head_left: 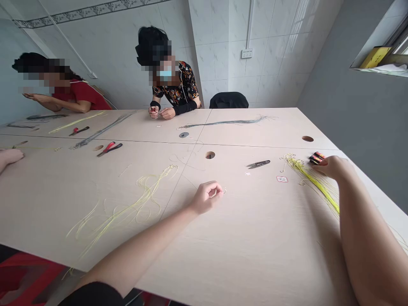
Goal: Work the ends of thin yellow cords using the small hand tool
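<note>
My left hand (208,198) is held over the middle of the table, thumb and forefinger pinched together. A tiny curved fish hook (225,190) pokes out from the fingertips. At the right, my right hand (335,167) reaches to several small black, pink and yellow cylinders (316,157), its fingers closed at their near side and partly hidden. Beneath and left of that hand lies a bundle of bright yellow line (314,180), with small hooks at its far end. Thread snips (259,164) and a small red-bordered label (282,179) lie between my hands.
Loose pale yellow lines (127,206) spread across the left. Red-and-black pliers (110,148) lie beyond them. A round hole (210,155) opens in the table (255,238). Across sit two people; one in a patterned shirt (185,85) works near dark line (226,123). Another person's hand (11,156) enters at left.
</note>
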Demonstrator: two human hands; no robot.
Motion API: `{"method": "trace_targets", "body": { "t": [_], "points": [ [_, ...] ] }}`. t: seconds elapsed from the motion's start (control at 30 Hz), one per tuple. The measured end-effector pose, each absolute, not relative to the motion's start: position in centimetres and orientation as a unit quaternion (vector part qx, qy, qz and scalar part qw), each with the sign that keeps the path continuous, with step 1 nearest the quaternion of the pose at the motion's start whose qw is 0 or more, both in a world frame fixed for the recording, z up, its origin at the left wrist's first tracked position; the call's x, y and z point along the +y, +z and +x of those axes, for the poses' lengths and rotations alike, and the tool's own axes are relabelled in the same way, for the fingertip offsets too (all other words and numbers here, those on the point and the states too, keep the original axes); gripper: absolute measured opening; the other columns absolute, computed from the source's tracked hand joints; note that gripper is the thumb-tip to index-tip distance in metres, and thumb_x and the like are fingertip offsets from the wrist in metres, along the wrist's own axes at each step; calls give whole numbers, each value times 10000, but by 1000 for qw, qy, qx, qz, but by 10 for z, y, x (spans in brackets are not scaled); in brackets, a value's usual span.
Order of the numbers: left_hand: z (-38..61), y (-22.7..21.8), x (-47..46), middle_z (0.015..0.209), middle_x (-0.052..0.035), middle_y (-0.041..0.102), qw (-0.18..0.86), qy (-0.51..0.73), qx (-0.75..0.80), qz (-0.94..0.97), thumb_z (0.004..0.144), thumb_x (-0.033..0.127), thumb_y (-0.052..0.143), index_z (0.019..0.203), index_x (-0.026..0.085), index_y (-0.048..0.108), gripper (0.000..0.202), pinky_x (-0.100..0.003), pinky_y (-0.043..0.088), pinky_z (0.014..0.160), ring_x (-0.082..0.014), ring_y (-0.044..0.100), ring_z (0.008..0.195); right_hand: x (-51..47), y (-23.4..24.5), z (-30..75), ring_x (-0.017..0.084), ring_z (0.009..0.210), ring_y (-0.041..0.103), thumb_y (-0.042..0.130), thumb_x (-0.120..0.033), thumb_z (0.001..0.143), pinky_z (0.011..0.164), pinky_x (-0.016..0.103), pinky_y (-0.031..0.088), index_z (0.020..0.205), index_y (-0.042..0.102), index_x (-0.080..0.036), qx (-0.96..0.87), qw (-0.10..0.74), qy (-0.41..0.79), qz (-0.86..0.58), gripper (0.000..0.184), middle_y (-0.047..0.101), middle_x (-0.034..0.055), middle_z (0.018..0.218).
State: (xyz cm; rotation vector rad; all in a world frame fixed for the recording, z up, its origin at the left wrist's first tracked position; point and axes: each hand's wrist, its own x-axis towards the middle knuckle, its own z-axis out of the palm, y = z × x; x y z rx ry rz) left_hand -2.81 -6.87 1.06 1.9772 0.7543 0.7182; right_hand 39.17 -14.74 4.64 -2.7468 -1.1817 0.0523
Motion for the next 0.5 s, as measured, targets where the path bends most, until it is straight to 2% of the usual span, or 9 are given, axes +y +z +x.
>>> {"method": "trace_targets", "body": {
  "t": [0.1, 0.27, 0.4, 0.5],
  "points": [
    [-28, 11, -69, 626, 20, 498, 436, 287, 300, 798, 753, 298, 522, 623, 162, 509, 189, -215, 298, 526, -82, 368, 560, -143, 57, 375, 223, 759, 550, 598, -274, 774, 644, 302, 382, 694, 579, -172, -345, -11, 69, -936, 132, 597, 105, 749],
    [-29, 11, -69, 635, 13, 489, 438, 279, 297, 801, 752, 316, 521, 632, 160, 512, 196, -216, 292, 524, -85, 369, 564, -140, 64, 366, 216, 776, 560, 572, -282, 806, 638, 293, 375, 706, 551, -165, -328, -40, 83, -940, 155, 602, 119, 802],
    [-29, 10, -69, 633, 13, 483, 439, 280, 290, 803, 753, 309, 520, 632, 160, 510, 192, -216, 291, 520, -85, 360, 558, -144, 66, 370, 232, 754, 561, 621, -314, 751, 653, 341, 380, 645, 559, -175, -350, 31, 110, -930, 185, 614, 143, 772],
    [-29, 10, -68, 624, 17, 478, 435, 285, 281, 807, 754, 290, 520, 629, 162, 509, 180, -213, 284, 512, -83, 354, 550, -146, 72, 369, 238, 762, 572, 680, -327, 687, 676, 380, 400, 696, 584, -181, -352, 182, 117, -911, 175, 635, 143, 816]
  ]
}}
